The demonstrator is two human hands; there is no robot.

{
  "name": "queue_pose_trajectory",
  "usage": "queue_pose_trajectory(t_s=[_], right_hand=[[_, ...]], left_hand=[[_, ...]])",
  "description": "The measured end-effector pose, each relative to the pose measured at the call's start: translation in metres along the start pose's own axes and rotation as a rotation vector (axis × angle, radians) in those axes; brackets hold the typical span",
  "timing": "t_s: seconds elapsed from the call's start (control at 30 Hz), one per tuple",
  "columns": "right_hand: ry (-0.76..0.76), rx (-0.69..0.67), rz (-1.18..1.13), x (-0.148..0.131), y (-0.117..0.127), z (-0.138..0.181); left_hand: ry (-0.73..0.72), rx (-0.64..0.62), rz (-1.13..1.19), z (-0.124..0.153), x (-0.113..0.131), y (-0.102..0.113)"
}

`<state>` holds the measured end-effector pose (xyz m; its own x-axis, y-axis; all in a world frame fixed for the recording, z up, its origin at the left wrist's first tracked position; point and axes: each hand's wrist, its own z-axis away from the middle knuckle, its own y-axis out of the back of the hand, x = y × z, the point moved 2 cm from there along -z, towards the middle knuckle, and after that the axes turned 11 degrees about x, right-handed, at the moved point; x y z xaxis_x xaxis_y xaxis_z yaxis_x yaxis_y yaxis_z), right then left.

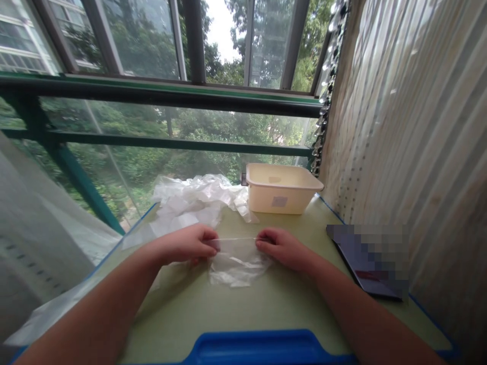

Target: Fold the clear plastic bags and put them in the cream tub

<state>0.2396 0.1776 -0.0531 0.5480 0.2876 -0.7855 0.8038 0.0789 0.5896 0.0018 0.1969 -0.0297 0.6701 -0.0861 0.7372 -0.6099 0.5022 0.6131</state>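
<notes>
A clear plastic bag (240, 263) hangs between my two hands, its top edge pulled straight and its lower part crumpled just over the table. My left hand (198, 243) pinches the upper left corner between thumb and fingers. At the upper right corner, my right hand (279, 246) is closed on the same edge in a similar pinch. Behind my left hand lies a heap of crumpled clear plastic bags (198, 195), spreading toward the table's left edge.
A cream plastic bin (279, 198) with a small label stands at the back right of the green table (236, 317). A dark flat device (369, 268), partly pixelated, lies at the right. Blue trim (258, 339) edges the front. Curtains (411, 126) hang along the right side; a railing (182, 140) runs behind.
</notes>
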Motion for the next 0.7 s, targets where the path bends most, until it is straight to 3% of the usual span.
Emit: queue_pose_trajectory(t_s=[0.13,0.27,0.43,0.7], right_hand=[[-0.081,-0.034,-0.134,0.0065,0.0007,-0.0010],[-0.084,-0.033,-0.102,0.0084,0.0018,-0.0012],[0.018,0.031,0.061,0.0040,0.0060,-0.0013],[0.277,0.118,0.213,0.0000,0.0056,-0.0003]], left_hand=[[0.026,0.013,0.149,0.0010,0.0004,0.0040],[0.058,0.069,0.164,0.0003,-0.0011,0.0072],[0.045,0.178,0.066,-0.0024,-0.0029,0.0079],[-0.117,0.265,-0.157,0.0037,0.0031,0.0110]])
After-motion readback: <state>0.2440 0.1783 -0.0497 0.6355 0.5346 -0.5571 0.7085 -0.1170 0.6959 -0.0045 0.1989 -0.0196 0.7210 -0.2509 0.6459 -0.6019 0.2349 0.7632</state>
